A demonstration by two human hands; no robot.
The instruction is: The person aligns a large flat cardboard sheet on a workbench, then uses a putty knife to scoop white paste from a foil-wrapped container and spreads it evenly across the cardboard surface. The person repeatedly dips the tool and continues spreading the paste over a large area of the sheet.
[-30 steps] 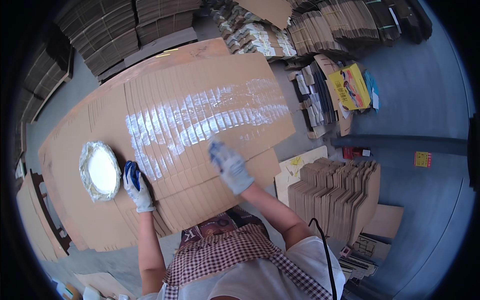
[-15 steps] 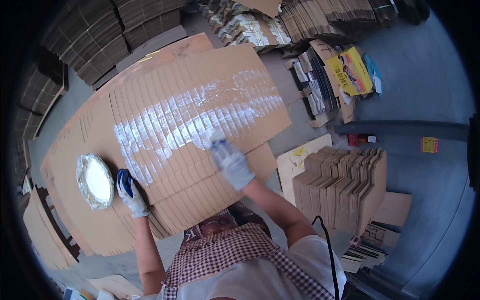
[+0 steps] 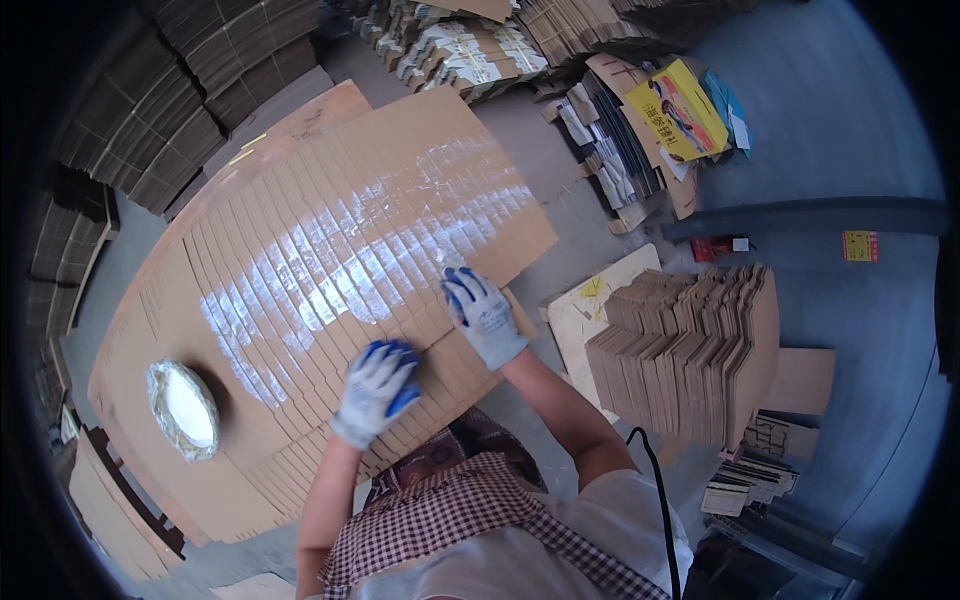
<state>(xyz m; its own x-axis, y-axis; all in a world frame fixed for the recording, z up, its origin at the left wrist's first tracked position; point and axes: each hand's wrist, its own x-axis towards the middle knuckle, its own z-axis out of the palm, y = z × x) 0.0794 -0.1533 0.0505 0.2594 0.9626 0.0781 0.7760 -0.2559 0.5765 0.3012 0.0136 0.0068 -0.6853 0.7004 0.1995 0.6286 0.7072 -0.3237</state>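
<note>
We have both hands over the overlapping cardboard sheets (image 3: 350,170), which lie fanned in narrow steps across the worktop (image 3: 335,108). A wet-looking white coating (image 3: 340,290) runs in a broad, patchy band along their middle. Our left hand (image 3: 378,390), in a white glove with blue facing, is over the near part of the sheets, fingers bent and close together; we cannot tell whether it grips an edge beneath. Our right hand (image 3: 483,315), gloved alike, is at the near side of the band towards its right end, fingers curled and slightly apart; we cannot tell whether it pinches anything. Well to the left of both, a film-lined oval container (image 3: 160,408) with white contents sits beside the coated band. To our right stands a stack of folded cardboard (image 3: 680,360), and farther off lies a yellow box (image 3: 680,110).
</note>
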